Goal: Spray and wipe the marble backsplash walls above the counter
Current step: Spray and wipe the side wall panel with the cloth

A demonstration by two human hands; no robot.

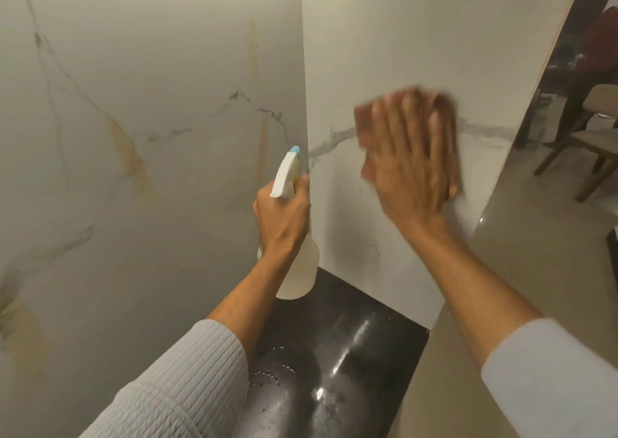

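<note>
Marble backsplash walls are rising straight up from the black counter, two white slabs meeting in a corner above its far edge. Grey veins are running across both slabs, and tan streaks are showing on the slab left of the counter. On the slab at the counter's right side, a brown cloth is lying flat against the marble, over a grey vein, high above the counter. The right hand is pressing on the cloth with its fingers straight and spread, palm to the wall; hand and cloth are both showing motion blur. Nearer the corner and lower, the left hand is gripping a white spray bottle round its neck, fingers curled tight, one fingertip lying by the trigger. The bottle is hanging upright in the air above the counter's far end, its blue-tipped nozzle pointing up toward the corner. Pale sleeves are covering both forearms partway. Water drops are sitting on the counter's glossy top. Beyond the counter's right side, past the slab's outer edge, wooden chairs are standing on a shiny floor.
</note>
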